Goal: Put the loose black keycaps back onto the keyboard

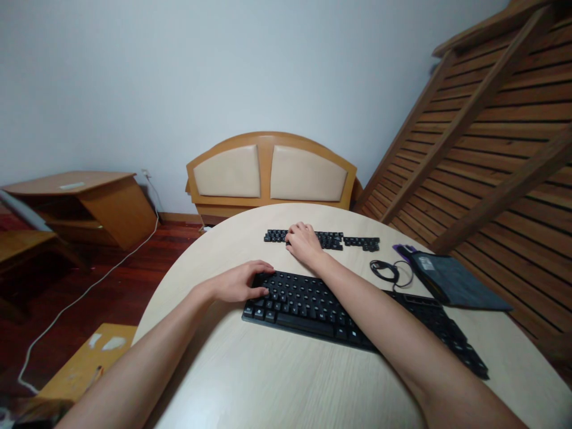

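Observation:
A black computer keyboard (308,295) lies at a slant on the round pale table (286,369). At its left end is my left hand (243,281), with the thumb over the keys and the fingers at the far edge, gripping that end. Farther back, loose black keycaps (328,239) stand in rows, with a smaller group of keycaps (361,243) to their right. My right hand (304,241) reaches across the keyboard to the larger group, its fingers bent down among the caps. Whatever is between those fingertips is hidden. My right forearm covers part of the keyboard.
A coiled black cable (385,271) lies behind the keyboard's right part. Right of it rests a dark flat pouch (456,280) with something purple (404,251) beside it. A headboard (268,170) stands beyond the table, and a slatted wooden frame (482,137) leans at the right.

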`<state>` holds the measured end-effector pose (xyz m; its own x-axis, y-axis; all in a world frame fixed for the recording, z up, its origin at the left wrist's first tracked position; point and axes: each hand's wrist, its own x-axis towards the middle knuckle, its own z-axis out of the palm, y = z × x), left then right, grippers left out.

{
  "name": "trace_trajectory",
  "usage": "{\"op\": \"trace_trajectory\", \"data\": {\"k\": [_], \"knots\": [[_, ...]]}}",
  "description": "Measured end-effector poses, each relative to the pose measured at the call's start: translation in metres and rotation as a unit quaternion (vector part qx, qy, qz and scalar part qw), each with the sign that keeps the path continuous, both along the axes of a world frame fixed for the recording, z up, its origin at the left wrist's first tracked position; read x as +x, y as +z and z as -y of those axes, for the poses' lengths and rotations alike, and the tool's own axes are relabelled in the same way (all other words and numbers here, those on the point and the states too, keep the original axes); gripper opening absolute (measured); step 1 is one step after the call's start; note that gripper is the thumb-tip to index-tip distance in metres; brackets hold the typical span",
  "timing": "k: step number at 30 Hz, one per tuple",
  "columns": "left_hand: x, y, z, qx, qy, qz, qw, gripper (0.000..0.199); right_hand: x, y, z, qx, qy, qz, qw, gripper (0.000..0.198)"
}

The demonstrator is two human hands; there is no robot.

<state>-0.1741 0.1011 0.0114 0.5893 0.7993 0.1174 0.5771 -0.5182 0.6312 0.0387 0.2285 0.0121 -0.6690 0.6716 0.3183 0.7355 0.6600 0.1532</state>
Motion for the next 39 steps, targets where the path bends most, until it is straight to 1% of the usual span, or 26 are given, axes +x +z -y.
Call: {"op": "trace_trajectory", "data": {"k": [8, 11, 15, 18, 21, 24, 26, 28, 34, 39], "knots": [[-0.001, -0.002, -0.001, -0.003, 0.004, -0.005, 1.0, 0.047, -0.001, 0.004, 0.007, -0.003, 0.05, 0.021, 0.999, 0.02], [-0.002, -0.003, -0.001, -0.005, 0.001, -0.004, 1.0, 0.048, 0.004, 0.008, 0.018, -0.017, 0.044, -0.017, 0.999, 0.019], [-0.002, -0.003, -0.002, 0.001, -0.005, -0.005, 1.0, 0.049, 0.018, 0.018, 0.043, -0.096, 0.023, -0.128, 0.987, 0.015], [-0.002, -0.002, -0.001, 0.003, -0.004, -0.009, 1.0, 0.048, 0.032, 0.027, 0.066, -0.157, 0.037, -0.17, 0.972, 0.012], [-0.002, -0.002, -0.001, 0.002, -0.003, -0.01, 1.0, 0.049, 0.045, 0.033, 0.087, -0.239, 0.053, -0.198, 0.949, 0.013], [-0.002, -0.002, -0.001, 0.001, -0.001, -0.013, 1.0, 0.049, 0.053, 0.034, 0.101, -0.318, 0.07, -0.219, 0.92, 0.015], [-0.002, -0.001, 0.0, -0.001, 0.0, -0.015, 1.0, 0.048, 0.056, 0.033, 0.107, -0.359, 0.076, -0.218, 0.904, 0.015], [-0.001, -0.001, 0.0, -0.004, 0.002, -0.014, 1.0, 0.048, 0.057, 0.031, 0.109, -0.385, 0.077, -0.206, 0.896, 0.014], [-0.002, -0.002, 0.0, -0.004, 0.003, -0.009, 1.0, 0.048, 0.057, 0.026, 0.106, -0.391, 0.071, -0.182, 0.9, 0.015], [-0.003, -0.002, 0.0, -0.003, 0.006, -0.015, 1.0, 0.048, 0.058, 0.024, 0.105, -0.402, 0.074, -0.181, 0.895, 0.016]]}}
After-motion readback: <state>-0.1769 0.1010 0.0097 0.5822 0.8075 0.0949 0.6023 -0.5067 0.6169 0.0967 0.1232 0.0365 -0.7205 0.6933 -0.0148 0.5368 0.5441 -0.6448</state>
